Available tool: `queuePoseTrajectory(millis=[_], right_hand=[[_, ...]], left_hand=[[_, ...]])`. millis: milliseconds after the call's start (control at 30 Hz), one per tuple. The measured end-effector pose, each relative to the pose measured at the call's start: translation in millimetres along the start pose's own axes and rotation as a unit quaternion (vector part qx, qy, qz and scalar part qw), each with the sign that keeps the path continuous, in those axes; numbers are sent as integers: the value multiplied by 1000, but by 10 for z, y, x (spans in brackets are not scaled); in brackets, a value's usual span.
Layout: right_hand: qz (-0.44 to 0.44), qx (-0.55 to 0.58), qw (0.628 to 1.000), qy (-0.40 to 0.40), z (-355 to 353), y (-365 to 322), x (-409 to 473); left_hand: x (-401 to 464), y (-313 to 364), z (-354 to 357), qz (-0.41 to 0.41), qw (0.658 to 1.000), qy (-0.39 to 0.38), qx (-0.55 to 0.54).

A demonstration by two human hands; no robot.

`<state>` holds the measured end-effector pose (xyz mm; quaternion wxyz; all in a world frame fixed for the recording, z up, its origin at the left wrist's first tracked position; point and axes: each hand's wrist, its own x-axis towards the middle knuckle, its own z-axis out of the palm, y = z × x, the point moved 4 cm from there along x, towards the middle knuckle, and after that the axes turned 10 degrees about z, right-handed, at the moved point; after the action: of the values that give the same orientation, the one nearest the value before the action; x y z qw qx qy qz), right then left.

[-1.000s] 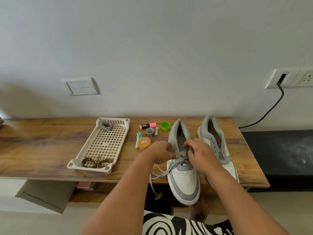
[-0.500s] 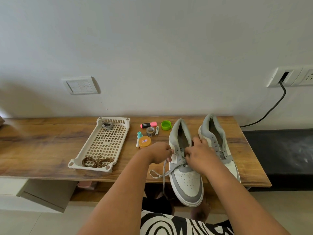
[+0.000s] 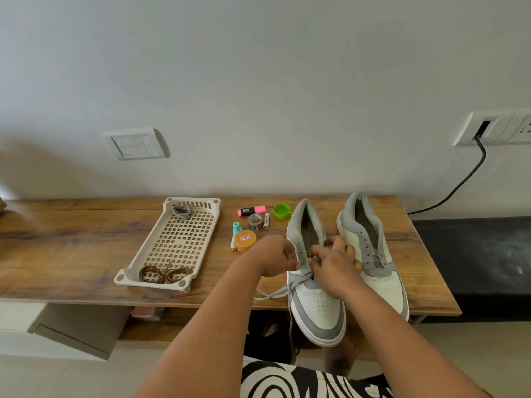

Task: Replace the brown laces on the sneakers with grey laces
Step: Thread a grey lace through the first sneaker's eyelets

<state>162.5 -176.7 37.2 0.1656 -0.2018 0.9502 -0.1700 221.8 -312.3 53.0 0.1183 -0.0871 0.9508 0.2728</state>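
Observation:
Two white and grey sneakers stand on the wooden table (image 3: 71, 248), toes toward me. My left hand (image 3: 275, 255) and my right hand (image 3: 334, 264) meet over the eyelets of the left sneaker (image 3: 316, 305), fingers pinched on its grey lace (image 3: 275, 293). One loose lace end trails left over the table edge, another hangs down. The right sneaker (image 3: 382, 280) has no lace that I can see. A cream perforated tray (image 3: 179, 242) holds the brown laces (image 3: 163, 273) at its near end and a coiled grey lace (image 3: 182, 211) at its far end.
Between tray and sneakers lie a pink highlighter (image 3: 251, 210), a tape roll (image 3: 255, 221), a green cap (image 3: 282, 211), an orange tin (image 3: 245, 239) and small tubes. A black cable (image 3: 459, 185) runs from a wall socket down to a dark bench (image 3: 474, 254) at right.
Both hands have moved a little farther up the left sneaker's eyelets. The loose lace ends have shifted, one now hanging over the table edge.

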Motion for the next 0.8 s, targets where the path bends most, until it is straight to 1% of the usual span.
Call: queuePoseTrajectory(millis=[67,133,167,200,233,300,333,367,400,467,500,533,567,600,633,667,700,767,800], right_hand=[[-3,-2,1000,-4,-11,18,20],[-7,17,999,-27,-24,38,64],[-9,37,998,-43,-30,50,85],[-10,66,996,-58,-39,58,102],[-11,101,992,-73,-49,67,117],[-4,176,979,-105,-82,99,110],[-1,211,970,-117,-104,117,103],[4,246,961,-130,-129,136,98],[13,277,950,-144,-151,160,93],[41,331,930,-153,-185,222,93],[55,344,926,-147,-206,257,78],[68,349,925,-135,-226,287,50],[67,315,940,-112,-251,316,22],[45,247,964,-86,-281,341,5],[18,168,983,-78,-288,342,-33],[-5,108,991,-79,-270,338,-69],[-16,71,994,-82,-253,324,-107],[-20,51,996,-69,-217,302,-134],[-21,45,997,-55,-202,291,-130]], left_hand=[[-19,-6,-5,-7,1000,-9,2],[-30,-66,-12,-36,998,-40,-33],[-56,-96,-28,-59,996,-57,-27],[-73,-146,-58,-84,995,-58,3],[-90,-205,-105,-115,991,-49,48],[-179,-251,-215,-188,973,-7,133],[-237,-218,-257,-217,963,17,157],[-258,-159,-287,-217,962,53,158],[-245,-73,-292,-183,970,82,134],[-199,160,-223,-68,991,116,24],[-202,305,-168,-19,993,115,-26],[-201,421,-112,14,993,110,-42],[-180,486,-55,35,993,106,-29],[-152,519,2,44,994,104,-3],[-122,523,56,45,994,99,24],[-104,530,95,44,994,92,50],[-86,529,130,40,993,78,75],[-55,519,194,33,991,56,117],[-47,516,213,29,990,59,125]])
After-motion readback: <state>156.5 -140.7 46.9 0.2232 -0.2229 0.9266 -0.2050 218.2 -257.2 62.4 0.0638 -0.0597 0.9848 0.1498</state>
